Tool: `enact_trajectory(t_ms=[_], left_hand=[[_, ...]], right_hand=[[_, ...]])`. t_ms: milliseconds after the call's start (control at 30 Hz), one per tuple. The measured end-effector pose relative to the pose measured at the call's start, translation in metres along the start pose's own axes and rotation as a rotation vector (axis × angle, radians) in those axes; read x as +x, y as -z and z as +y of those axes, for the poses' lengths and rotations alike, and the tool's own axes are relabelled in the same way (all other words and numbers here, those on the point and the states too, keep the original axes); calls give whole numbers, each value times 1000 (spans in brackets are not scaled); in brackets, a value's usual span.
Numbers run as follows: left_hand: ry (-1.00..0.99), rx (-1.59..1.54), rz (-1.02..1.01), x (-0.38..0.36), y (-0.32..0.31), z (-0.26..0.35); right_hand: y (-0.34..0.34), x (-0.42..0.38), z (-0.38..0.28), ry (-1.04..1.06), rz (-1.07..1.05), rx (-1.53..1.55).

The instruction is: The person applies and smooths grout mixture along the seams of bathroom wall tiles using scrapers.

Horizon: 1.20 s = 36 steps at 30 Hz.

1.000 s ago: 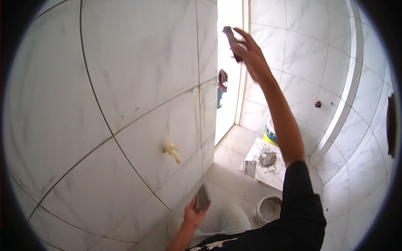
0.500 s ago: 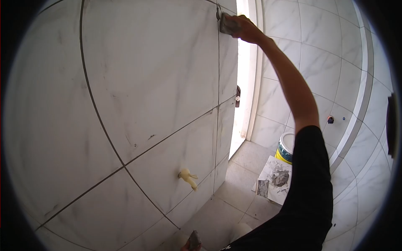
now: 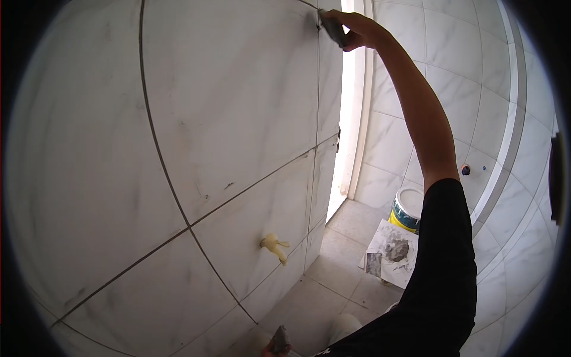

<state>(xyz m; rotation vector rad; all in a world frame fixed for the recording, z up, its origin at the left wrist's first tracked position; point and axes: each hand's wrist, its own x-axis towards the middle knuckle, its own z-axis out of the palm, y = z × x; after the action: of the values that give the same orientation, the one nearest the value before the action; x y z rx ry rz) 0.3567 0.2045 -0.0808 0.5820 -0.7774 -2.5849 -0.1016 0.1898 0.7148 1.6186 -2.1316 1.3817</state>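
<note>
Plainly, in the head view, the right hand (image 3: 361, 31) was raised high, its fingers gripping a dark grey, flat-sided block (image 3: 334, 31) beside the vertical joint of the white, grey-veined tiled wall (image 3: 238, 107); whether block and wall touched, one could not tell. Low down, the left hand (image 3: 272, 350), partly cut off, grasped a grey, rough-looking block (image 3: 281, 338), below the cream-coloured plastic tap (image 3: 273, 245) on that wall.

A washroom, it seems — with building work about
Marbled tiles (image 3: 250, 89), a tap (image 3: 274, 246), a bucket (image 3: 408, 203) and — just beside it — a board (image 3: 385, 232) bearing grey paste (image 3: 397, 250).
</note>
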Motion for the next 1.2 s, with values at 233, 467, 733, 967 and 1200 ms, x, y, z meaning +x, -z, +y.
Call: enact_trajectory(t_ms=[233, 467, 733, 967, 1200], left_hand=[[-38, 134, 5, -13, -5, -1], [-44, 276, 16, -25, -22, -15], [-50, 503, 21, -40, -39, -3], [98, 70, 44, 19, 59, -70], [263, -501, 75, 18, 88, -72]], right_hand=[[-39, 8, -11, 7, 70, -184], [1, 9, -15, 44, 238, -222], [-55, -11, 73, 96, 136, -225], [-43, -33, 52, -22, 159, 53], [-62, -40, 28, 24, 146, 85]])
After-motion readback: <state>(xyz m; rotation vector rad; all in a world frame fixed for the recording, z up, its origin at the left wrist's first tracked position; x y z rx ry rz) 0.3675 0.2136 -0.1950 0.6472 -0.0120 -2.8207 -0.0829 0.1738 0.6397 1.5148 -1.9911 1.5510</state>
